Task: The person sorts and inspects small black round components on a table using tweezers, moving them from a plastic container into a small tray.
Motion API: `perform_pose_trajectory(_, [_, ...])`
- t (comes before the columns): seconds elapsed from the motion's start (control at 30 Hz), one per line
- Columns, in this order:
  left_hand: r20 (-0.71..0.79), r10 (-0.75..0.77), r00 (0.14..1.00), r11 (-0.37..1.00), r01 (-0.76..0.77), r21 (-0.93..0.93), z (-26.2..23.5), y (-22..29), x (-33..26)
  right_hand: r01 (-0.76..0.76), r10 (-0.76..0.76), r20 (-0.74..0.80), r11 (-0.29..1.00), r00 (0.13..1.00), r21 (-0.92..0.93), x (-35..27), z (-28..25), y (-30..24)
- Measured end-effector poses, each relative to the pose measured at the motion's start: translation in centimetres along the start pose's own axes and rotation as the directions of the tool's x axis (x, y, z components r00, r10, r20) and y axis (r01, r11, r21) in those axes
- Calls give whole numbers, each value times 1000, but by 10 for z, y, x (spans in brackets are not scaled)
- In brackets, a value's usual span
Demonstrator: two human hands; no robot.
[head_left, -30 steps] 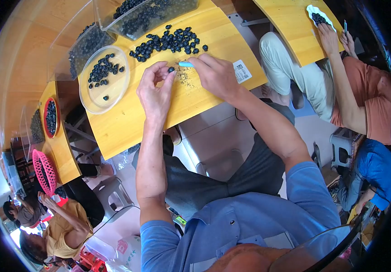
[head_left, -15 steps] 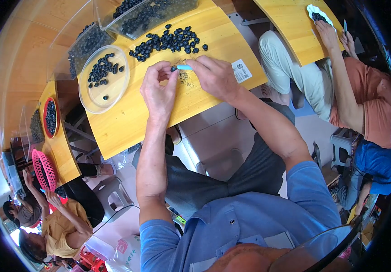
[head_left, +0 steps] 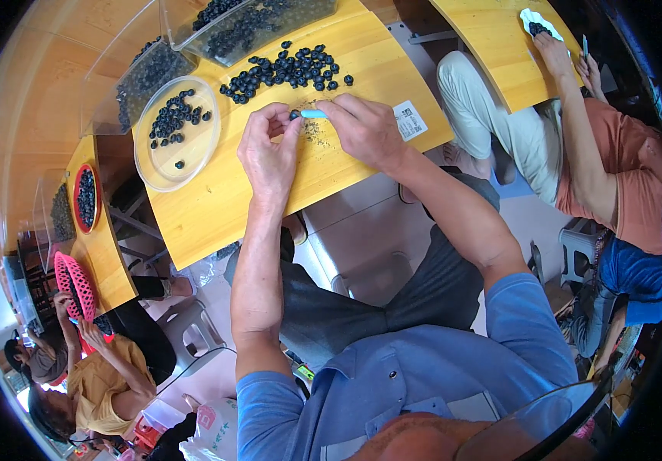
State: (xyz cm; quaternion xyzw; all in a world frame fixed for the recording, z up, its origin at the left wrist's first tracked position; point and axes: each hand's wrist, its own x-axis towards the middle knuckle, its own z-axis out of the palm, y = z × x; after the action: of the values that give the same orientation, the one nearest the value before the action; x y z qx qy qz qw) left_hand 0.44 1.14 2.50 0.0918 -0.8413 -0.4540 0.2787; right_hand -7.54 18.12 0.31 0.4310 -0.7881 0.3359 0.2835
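Above the yellow table, my left hand (head_left: pixel 270 146) is closed, pinching a dark blueberry-like ball (head_left: pixel 295 115) between thumb and fingertips. My right hand (head_left: pixel 365 131) grips a slim tool with a light turquoise handle (head_left: pixel 314 114), its end right against the ball; the tip is too small to make out. Beneath and between the hands lie brown crumbs (head_left: pixel 317 137). Just beyond them spreads a loose pile of similar dark balls (head_left: pixel 292 69). To the left, a round clear plastic lid or shallow dish (head_left: pixel 146 165) holds more of the balls.
Clear bins (head_left: pixel 250 38) full of dark balls stand at the table's far edge. A white printed label (head_left: pixel 410 121) lies at the right. Other people work at neighbouring tables, one beside a pink basket (head_left: pixel 75 284), another by a white dish (head_left: pixel 527 15). A grey stool (head_left: pixel 192 330) stands at left.
My hands, the ball and the tool have hardly moved. At the lower left, the co-worker's hand has shifted on the pink basket, and a dark shape has appeared near the white bag.
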Motion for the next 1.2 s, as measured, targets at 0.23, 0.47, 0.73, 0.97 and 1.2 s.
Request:
perform_pose_trajectory(0.23, [-20, 74, 997, 997, -74, 10, 0, 8, 1, -46, 47, 42, 999, 998, -15, -2, 4, 4])
perform_pose_trajectory(0.47, [-36, 202, 979, 974, -197, 111, -14, -3, 4, -101, 101, 23, 995, 995, 4, -2, 5, 4])
perform_pose_trajectory(0.73, [-78, 33, 996, 998, -37, -57, -20, -12, 2, -128, 125, 47, 990, 991, 65, 0, 1, 2])
perform_pose_trajectory(0.97, [0, -298, 955, 838, 261, -479, -17, -18, 3, -129, 125, 63, 990, 990, 64, 0, 2, 3])
perform_pose_trajectory(1.2, [9, -291, 957, 839, 259, -478, -12, -15, 2, -109, 107, 34, 992, 994, 65, -1, 3, 4])
